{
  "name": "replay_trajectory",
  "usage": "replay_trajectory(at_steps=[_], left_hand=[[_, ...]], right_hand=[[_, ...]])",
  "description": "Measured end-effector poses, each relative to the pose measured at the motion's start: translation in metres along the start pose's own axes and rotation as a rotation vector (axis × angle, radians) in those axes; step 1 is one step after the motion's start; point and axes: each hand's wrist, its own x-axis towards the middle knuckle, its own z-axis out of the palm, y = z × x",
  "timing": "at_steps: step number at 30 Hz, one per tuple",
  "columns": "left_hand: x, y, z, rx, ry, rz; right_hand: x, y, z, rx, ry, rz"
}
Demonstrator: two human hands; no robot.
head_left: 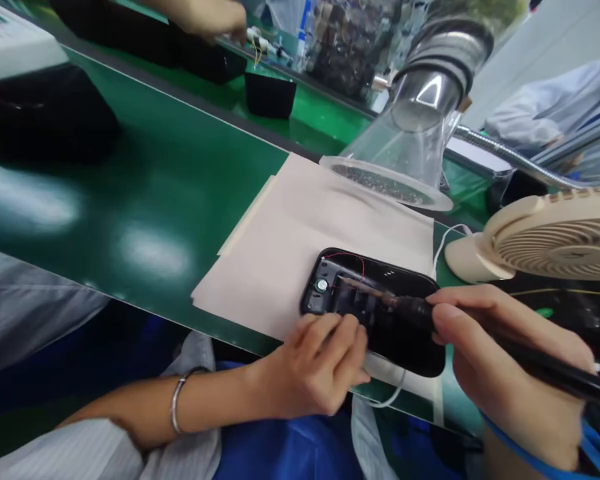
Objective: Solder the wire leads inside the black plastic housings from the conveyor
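Observation:
A black plastic housing (405, 333) lies on a beige mat (300, 233), with red wires and a small round part inside at its left end. My right hand (500, 360) is closed around a black soldering iron (415, 308), whose tip reaches into the housing's left half. My left hand (315, 367) rests at the housing's near edge, fingers curled and pressed on it. A metal bracelet (177, 400) circles my left wrist.
A clear funnel-shaped fume hood (410, 127) on a ribbed hose hangs just behind the mat. A beige fan (545, 240) sits at the right. On the green conveyor belt (145, 200) stand black trays (270, 93). Another person's hand (210, 17) works at the far side.

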Motion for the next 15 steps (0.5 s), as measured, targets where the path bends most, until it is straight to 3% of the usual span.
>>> replay_trajectory(at_steps=[5, 15], left_hand=[[-0.009, -0.018, -0.011, 0.205, -0.084, -0.196], [-0.003, -0.021, -0.006, 0.266, -0.24, -0.284]], right_hand=[[0.011, 0.009, 0.006, -0.01, -0.133, -0.104], [0.021, -0.003, 0.019, 0.04, -0.267, -0.082]])
